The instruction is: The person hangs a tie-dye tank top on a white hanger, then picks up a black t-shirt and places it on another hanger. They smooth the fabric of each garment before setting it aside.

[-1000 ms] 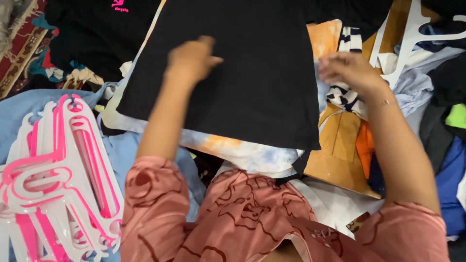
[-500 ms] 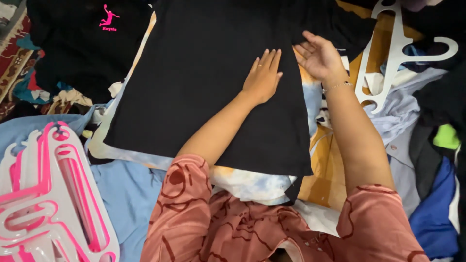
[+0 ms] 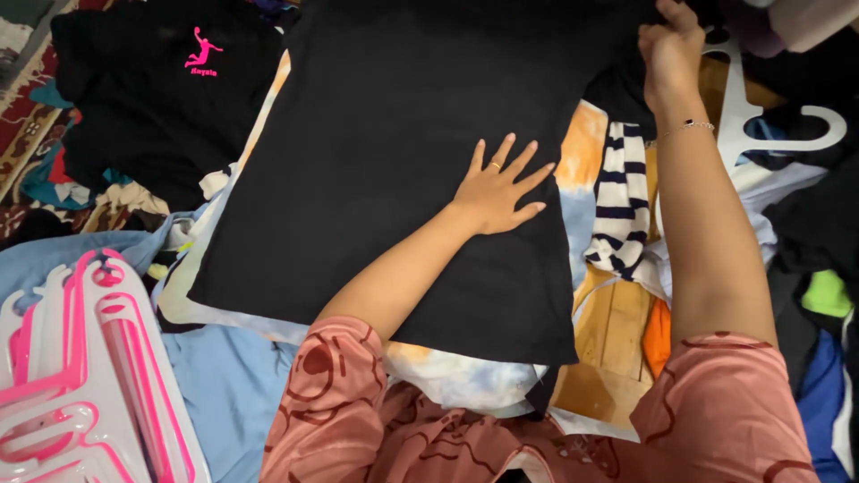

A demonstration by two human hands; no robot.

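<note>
Black cloth fills the middle of the view: a plain black shirt (image 3: 376, 170) lies spread flat on a pile of other clothes. The left hand (image 3: 497, 190) rests on it near its right edge, fully open, fingers fanned and pointing toward 1 o'clock, palm pressed down, gripping nothing. A ring shows on one finger. The right hand (image 3: 669, 49) is up at 1 o'clock from the left, well apart from it, closed in a fist around the shirt's upper right corner; a thin bracelet (image 3: 687, 126) sits on that wrist.

Under the shirt lies a tie-dye garment (image 3: 465, 376) in white, orange and pale blue, its hem showing at 6 o'clock. At 3 o'clock from the left hand, just beside the shirt, is a striped top (image 3: 622, 206) in black and white, with orange cloth (image 3: 617, 340) below it. A white hanger (image 3: 761, 116) lies at 2 o'clock, near the right wrist. At 10 o'clock a second black shirt (image 3: 152, 98) with a pink print lies crumpled. At 8 o'clock a stack of pink and white hangers (image 3: 80, 376) rests on light blue cloth (image 3: 224, 385). A patterned rug (image 3: 27, 134) shows at the far left edge. Salmon printed sleeves (image 3: 340, 394) cover both upper arms.
</note>
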